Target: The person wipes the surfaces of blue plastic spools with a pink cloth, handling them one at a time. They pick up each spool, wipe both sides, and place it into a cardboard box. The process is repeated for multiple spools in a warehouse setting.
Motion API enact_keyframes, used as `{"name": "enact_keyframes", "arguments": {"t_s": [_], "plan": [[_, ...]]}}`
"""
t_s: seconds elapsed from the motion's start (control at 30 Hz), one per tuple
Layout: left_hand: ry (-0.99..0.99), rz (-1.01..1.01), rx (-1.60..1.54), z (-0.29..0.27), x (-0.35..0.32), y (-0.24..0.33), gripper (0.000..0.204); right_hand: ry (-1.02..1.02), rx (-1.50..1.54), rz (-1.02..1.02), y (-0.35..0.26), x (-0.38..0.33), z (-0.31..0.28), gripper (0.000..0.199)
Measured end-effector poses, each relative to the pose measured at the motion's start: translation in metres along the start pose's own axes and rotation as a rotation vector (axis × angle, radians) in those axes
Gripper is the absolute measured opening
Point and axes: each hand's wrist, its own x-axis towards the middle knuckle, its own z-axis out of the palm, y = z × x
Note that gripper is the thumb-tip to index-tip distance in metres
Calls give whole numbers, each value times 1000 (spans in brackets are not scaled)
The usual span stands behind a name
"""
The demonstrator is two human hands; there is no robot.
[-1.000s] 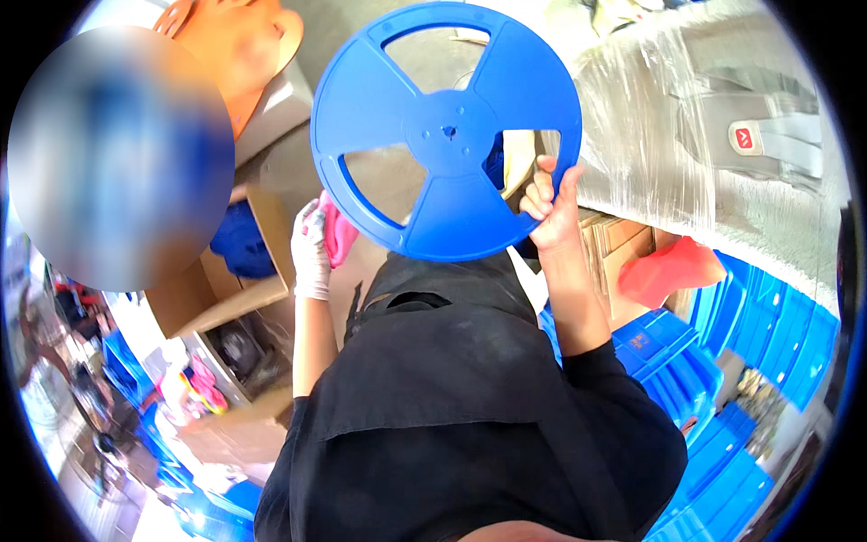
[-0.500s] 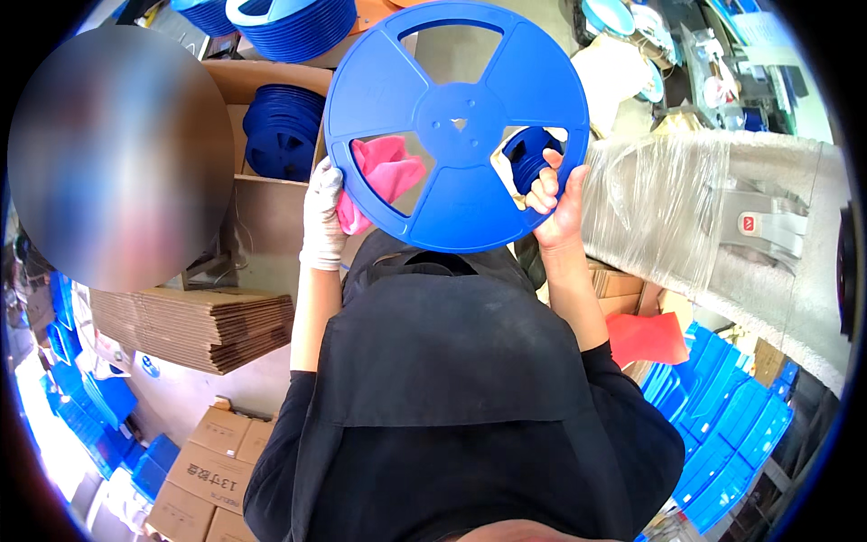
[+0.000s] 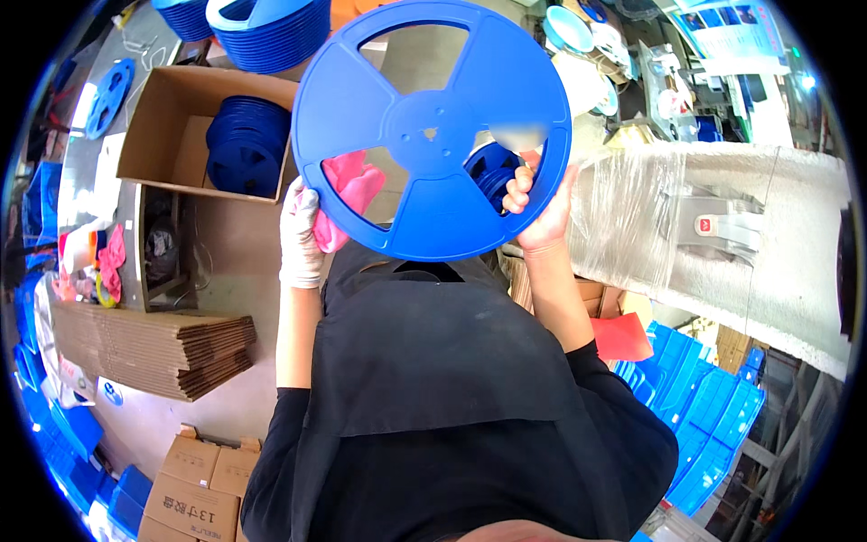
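A large blue plastic reel (image 3: 497,72) with three openings is held up in front of me, its flat face toward me. My left hand (image 3: 301,237), in a white glove, grips its lower left rim, and a pink cloth (image 3: 354,188) at that hand shows behind the reel and through one opening. The bare right hand (image 3: 545,215) grasps the lower right rim; its fingers show through another opening there. Beyond that opening are more dark blue reels (image 3: 492,172), partly hidden.
Left of the reel, an open carton (image 3: 158,135) holds a stack of blue reels (image 3: 246,149). Another reel stack (image 3: 271,41) stands behind. Flattened cardboard (image 3: 149,352) lies lower left, above closed cartons (image 3: 194,492). On the right are a plastic-wrapped grey surface (image 3: 628,217) and blue crates (image 3: 709,415).
The reel and both hands appear slightly farther left, and the surroundings have shifted left too. Both hands keep their grip. The blurred patch at the left is gone, showing more of the carton.
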Motion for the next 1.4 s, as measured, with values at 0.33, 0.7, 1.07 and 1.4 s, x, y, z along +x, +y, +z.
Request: {"name": "enact_keyframes", "arguments": {"t_s": [0.33,0.7,1.07,1.4], "plan": [[120,-58,373,-15,27,-24,40,235,-472,-159,-3,8,34,60],[-493,291,1531,127,-10,-19,62,253,-556,-122,37,23,76,49],[-480,-555,432,72,2,28,26,13,-670,332,-36,26,61,61],[-620,-386,854,109,-6,3,26,106,-619,377,-36,20,33,33]]}}
